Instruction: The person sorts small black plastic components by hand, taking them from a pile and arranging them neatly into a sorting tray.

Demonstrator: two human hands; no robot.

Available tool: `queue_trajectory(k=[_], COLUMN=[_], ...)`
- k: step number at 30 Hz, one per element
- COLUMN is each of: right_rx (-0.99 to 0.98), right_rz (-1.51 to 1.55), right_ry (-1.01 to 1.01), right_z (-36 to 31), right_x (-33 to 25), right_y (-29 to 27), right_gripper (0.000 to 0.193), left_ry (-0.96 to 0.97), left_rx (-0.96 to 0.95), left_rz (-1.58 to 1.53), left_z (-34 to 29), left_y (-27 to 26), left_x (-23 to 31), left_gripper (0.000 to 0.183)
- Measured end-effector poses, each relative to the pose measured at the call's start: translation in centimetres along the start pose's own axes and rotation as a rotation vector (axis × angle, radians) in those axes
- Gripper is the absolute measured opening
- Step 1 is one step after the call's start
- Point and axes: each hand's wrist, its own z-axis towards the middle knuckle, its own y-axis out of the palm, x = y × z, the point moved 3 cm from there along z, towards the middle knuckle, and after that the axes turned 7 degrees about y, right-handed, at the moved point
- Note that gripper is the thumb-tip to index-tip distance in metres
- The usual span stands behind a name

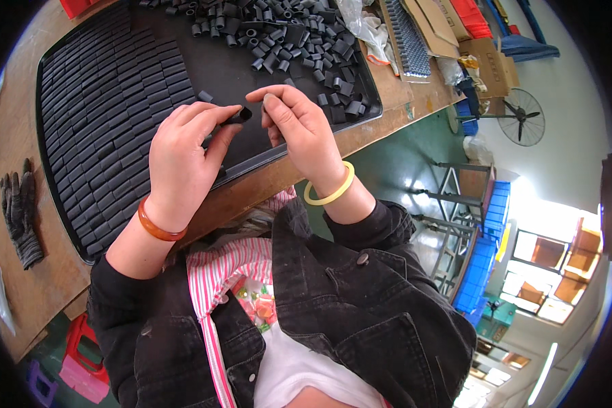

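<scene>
My left hand (183,153) pinches a short black tube (241,115) between thumb and fingertips, its round open end turned to the right. Just right of it is my right hand (299,129), thumb laid against the curled fingers; anything in that pinch is too small or hidden to make out. Both hands are over the near part of a large black tray (214,71). Rows of black tubes (109,115) lie closely packed across the tray's left side. A loose heap of similar black pieces (285,34) covers its far right.
The tray rests on a wooden table (360,139). A dark knitted glove (22,211) lies on the table at the left. Cardboard (432,27) and a ridged grey panel (406,41) are at the far right. Below the table's left end stands a red-pink stool (85,364).
</scene>
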Motion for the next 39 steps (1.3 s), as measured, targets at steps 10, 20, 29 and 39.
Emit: queue_trajectory(k=[10,20,29,39], right_rx=[0.054,0.186,0.160,-0.027], right_rz=[-0.296,-0.307,-0.224,-0.839], right_ry=[-0.248,-0.351,-0.217,-0.295], right_z=[-0.1,-0.5,-0.6,-1.6], right_x=[-1.0,-0.9,-0.4,2.8], right_y=[1.3,1.0,0.1,0.7], right_gripper=[0.023,0.021,0.011,0.010], left_ry=[-0.005,0.001,0.031,-0.108], left_rx=[0.004,0.020,0.021,0.264], left_rz=[-0.009,0.016,-0.004,-0.135], left_z=[0.1,0.1,0.3,-0.1], left_y=[0.0,0.1,-0.3,-0.9], left_x=[0.1,-0.1,0.6,-0.7], left_gripper=[0.021,0.021,0.029,0.024])
